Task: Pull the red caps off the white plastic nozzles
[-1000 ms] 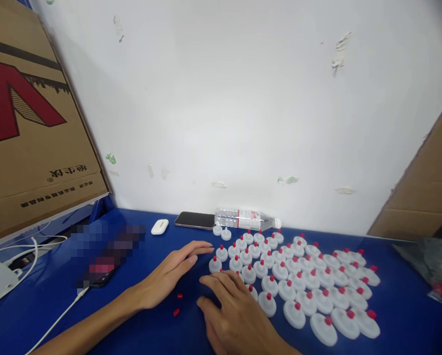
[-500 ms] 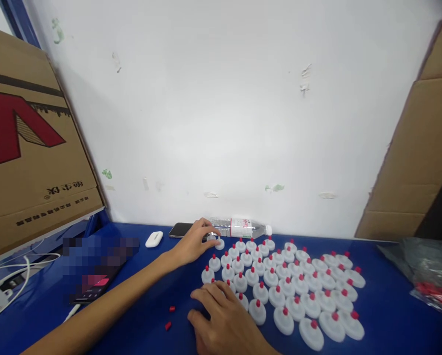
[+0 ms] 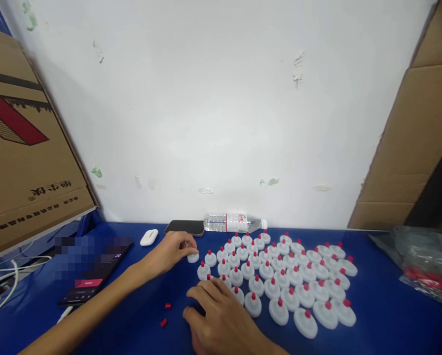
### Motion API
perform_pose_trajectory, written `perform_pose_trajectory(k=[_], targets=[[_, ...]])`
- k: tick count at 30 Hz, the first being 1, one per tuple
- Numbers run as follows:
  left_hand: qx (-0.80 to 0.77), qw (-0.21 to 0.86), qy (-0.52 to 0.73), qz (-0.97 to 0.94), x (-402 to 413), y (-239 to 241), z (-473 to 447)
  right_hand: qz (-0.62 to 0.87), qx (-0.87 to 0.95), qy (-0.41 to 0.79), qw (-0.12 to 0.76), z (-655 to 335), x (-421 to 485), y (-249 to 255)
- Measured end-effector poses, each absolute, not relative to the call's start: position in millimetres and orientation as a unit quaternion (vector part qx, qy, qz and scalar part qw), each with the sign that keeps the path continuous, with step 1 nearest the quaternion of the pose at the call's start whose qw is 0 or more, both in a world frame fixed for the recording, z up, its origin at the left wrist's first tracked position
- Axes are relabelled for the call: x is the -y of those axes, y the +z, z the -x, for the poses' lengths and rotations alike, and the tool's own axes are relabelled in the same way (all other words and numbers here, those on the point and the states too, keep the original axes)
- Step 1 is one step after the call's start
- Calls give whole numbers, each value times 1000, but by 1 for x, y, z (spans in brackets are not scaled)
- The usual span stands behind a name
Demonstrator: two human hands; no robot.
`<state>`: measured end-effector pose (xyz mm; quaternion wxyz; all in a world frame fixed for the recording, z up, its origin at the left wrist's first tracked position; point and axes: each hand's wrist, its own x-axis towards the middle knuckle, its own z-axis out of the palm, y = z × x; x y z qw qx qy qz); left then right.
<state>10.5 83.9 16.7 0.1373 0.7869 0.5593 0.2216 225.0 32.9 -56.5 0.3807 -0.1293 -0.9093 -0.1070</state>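
Note:
Several white bottle caps with red tips [image 3: 280, 276] stand in rows on the blue table [image 3: 384, 305]. My left hand [image 3: 169, 254] is curled with its fingertips pinched on a plain white cap [image 3: 193, 257] at the left end of the rows. My right hand [image 3: 221, 320] rests palm down at the near left corner of the rows, fingers loosely bent over the nearest caps; nothing shows in it. Two loose red tips [image 3: 165, 314] lie on the table just left of my right hand.
A water bottle [image 3: 234, 223], a dark phone [image 3: 184, 227] and a white earbud case [image 3: 149, 237] lie along the wall. A second phone [image 3: 91, 276] with cables lies at left under a cardboard box [image 3: 24, 153]. Another box [image 3: 409, 138] and a plastic bag [image 3: 428, 266] are at right.
My left hand reached to the far plain caps by the bottle, then drew back with one white cap to the left end of the rows. My right hand stayed put.

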Motion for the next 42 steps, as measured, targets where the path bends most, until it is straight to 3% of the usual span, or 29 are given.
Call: perform_pose_trajectory(k=[8,16,22,34,42], targets=[[-566,130,324,-746,-56,11,4,152,908,-53,386,-233,-26,-44],[-532,314,297,-728,-33,31,-7,211,895,-24,391,-238,-17,-32],[-492,390,273,-729,-22,37,-20,180,899,-36,397,-236,-16,-31],[-464,444,81,-763,-39,42,23,164,913,-59,368,-231,-18,-38],[-482,392,104,-777,-35,35,12,195,919,-57,337,-233,-16,-38]])
